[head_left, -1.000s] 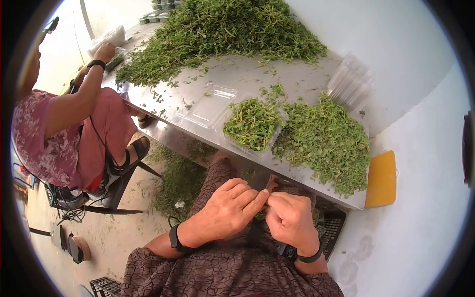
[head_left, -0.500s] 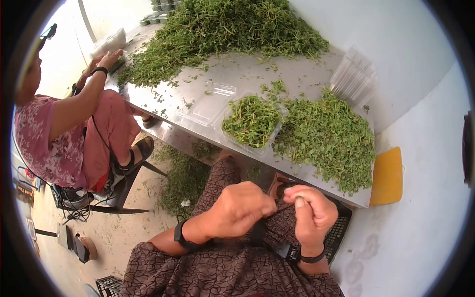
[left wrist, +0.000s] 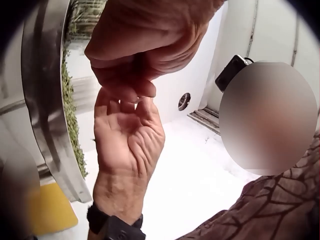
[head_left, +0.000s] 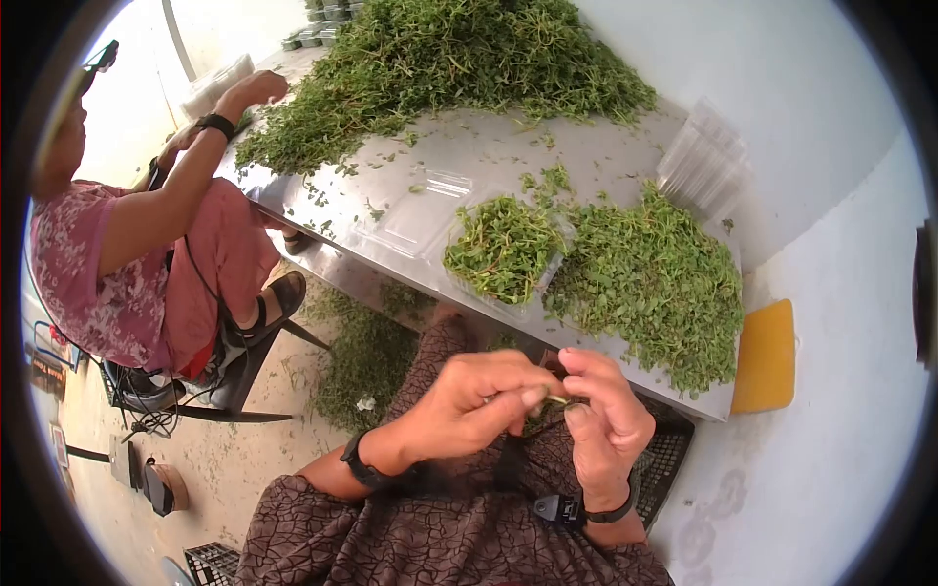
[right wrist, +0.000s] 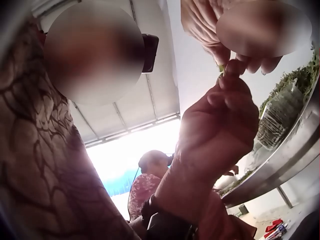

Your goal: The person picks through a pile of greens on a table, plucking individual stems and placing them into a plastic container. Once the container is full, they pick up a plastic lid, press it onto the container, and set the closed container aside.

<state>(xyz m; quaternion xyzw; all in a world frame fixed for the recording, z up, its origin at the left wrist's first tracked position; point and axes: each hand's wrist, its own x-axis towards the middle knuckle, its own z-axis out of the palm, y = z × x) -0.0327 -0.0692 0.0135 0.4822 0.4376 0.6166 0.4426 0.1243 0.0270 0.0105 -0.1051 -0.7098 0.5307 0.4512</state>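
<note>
Above the lap in the head view, a short green stem [head_left: 557,398] spans the small gap between the two hands. The left hand [head_left: 484,405] pinches one end of it between thumb and curled forefinger. At the other end, the thumb and fingertips of the right hand [head_left: 608,420] grip it. In the right wrist view a bit of the green stem [right wrist: 221,67] shows at the fingertips. Beyond the hands on the metal table [head_left: 469,146], a clear plastic clamshell box [head_left: 523,305] holds leafy green sprigs [head_left: 500,249]. Its lid lies open to the left.
Right of the box lies a heap of picked greens [head_left: 655,283], with stacked clear boxes [head_left: 703,161] behind. A large pile of greens [head_left: 459,68] covers the table's back. A yellow board [head_left: 767,356] stands at the right end. Another person [head_left: 117,264] sits at the left.
The hands parted, then came together again, and the green stem now shows between them. The right hand's fingers have straightened somewhat. The other person's hand has moved right toward the large pile.
</note>
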